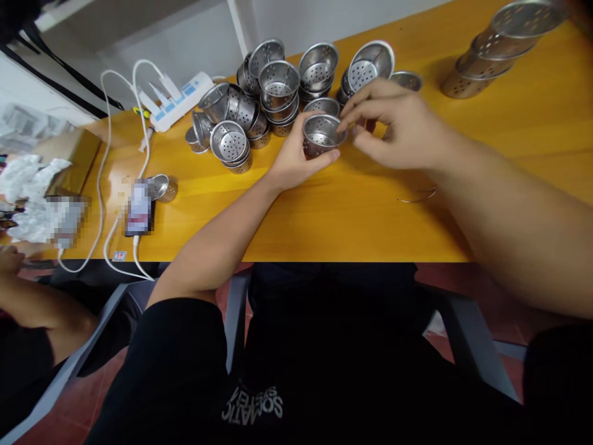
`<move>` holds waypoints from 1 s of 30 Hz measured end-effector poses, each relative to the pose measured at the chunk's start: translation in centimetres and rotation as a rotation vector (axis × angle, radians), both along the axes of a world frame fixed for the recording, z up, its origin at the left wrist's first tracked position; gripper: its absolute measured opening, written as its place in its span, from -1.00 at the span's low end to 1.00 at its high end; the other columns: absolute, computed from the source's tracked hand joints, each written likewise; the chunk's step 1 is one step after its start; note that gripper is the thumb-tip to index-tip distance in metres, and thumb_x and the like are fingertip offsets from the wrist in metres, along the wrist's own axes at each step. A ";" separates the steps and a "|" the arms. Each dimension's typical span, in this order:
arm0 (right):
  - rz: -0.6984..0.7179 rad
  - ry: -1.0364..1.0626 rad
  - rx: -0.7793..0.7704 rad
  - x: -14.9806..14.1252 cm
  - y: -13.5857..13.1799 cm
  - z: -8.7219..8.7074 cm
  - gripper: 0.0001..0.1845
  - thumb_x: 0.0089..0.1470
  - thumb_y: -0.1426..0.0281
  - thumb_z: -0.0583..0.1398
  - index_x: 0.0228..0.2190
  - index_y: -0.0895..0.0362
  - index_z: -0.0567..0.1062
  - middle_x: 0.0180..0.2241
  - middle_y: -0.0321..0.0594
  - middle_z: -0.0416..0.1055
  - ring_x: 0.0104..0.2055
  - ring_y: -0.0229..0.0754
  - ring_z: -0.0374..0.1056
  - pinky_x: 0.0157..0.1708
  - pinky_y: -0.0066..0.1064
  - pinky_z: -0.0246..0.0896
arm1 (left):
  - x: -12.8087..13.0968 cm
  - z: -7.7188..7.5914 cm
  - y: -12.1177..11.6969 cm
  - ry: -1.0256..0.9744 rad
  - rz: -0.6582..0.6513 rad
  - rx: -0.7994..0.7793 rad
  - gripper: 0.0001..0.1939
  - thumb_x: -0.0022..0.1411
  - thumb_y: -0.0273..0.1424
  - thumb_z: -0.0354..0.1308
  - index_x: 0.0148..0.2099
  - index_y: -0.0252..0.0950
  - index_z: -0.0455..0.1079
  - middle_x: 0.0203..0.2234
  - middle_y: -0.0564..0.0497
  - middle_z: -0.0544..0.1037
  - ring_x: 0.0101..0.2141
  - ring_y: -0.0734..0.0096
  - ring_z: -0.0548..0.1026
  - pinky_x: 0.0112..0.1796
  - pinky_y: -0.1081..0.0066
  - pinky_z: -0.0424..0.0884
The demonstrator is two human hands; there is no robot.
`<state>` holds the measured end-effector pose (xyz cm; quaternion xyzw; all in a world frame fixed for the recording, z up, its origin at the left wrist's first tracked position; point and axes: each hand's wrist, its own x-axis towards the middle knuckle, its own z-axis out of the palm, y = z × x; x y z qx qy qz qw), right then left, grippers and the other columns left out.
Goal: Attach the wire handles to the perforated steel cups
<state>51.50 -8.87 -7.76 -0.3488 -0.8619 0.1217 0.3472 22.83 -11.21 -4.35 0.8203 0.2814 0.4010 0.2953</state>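
My left hand (296, 154) is wrapped around a small perforated metal cup (323, 131), thumb along its near side. The cup's mouth tilts up toward me and holes show in its bottom. My right hand (393, 123) is at the cup's right rim, its fingers curled and drawn close together. Whatever they may pinch is too small or hidden to make out. Right behind the held cup stands another perforated cup (323, 106). A thin bent wire (419, 198) lies on the table below my right forearm.
Several stacked perforated cups (279, 83) crowd the back of the yellow table (296, 228). A tall leaning stack (491, 55) stands at right. Leftward are a power strip (183, 102), white cables, a phone (139, 207) and a lone cup (165, 188). A neighbour's arm (32, 303) shows at far left.
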 end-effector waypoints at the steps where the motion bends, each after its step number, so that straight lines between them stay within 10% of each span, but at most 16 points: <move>1: 0.024 -0.008 0.021 -1.0 -0.9 1.4 -0.57 0.35 0.21 0.23 0.21 -0.16 0.48 0.30 -0.22 0.30 0.29 0.06 0.31 0.32 -0.03 0.31 | 0.0 -0.1 0.0 0.001 0.000 0.004 -0.29 0.31 0.00 0.23 0.28 -0.19 -0.02 0.13 -0.07 0.39 0.17 0.29 0.52 0.23 0.20 0.43; 6: 0.112 -0.058 0.013 -4.5 -4.3 5.9 -0.55 0.35 0.26 0.20 0.23 -0.14 0.47 0.26 -0.17 0.30 0.20 -0.01 0.38 0.15 -0.13 0.46 | 0.0 -0.6 0.2 0.014 -0.022 0.044 -0.21 0.31 0.13 0.16 0.33 -0.16 -0.06 0.17 -0.08 0.36 0.22 0.24 0.48 0.27 0.15 0.40; 17: 0.006 0.090 -0.114 -1.8 -1.4 1.7 -0.45 0.21 0.06 0.34 0.18 -0.13 0.48 0.13 -0.12 0.42 0.06 0.01 0.45 0.22 -0.06 0.40 | 0.3 -0.6 0.3 -0.012 0.044 0.010 -0.20 0.35 0.06 0.16 0.38 -0.11 -0.17 0.23 -0.08 0.30 0.29 0.28 0.43 0.32 0.16 0.37; 23: -0.166 0.151 -0.041 -4.7 -2.8 4.0 -0.52 0.32 -0.05 0.18 0.11 -0.07 0.53 -0.04 -0.10 0.53 0.00 0.03 0.46 0.17 -0.03 0.38 | 0.4 -0.1 0.1 -0.189 0.119 -0.317 -0.24 0.20 -0.23 0.41 0.24 -0.08 -0.03 0.20 -0.15 0.35 0.03 0.35 0.55 -0.06 0.33 0.64; 30: -0.247 0.190 -0.062 -7.6 -4.1 6.1 -0.55 0.35 -0.09 0.09 0.01 -0.14 0.57 -0.18 -0.22 0.57 -0.19 -0.02 0.45 0.00 -0.05 0.42 | 0.1 -1.8 2.1 -0.135 0.289 -0.230 -0.44 0.26 -0.20 0.37 0.11 -0.11 0.09 -0.11 0.00 0.38 -0.29 0.54 0.45 -0.14 0.29 0.55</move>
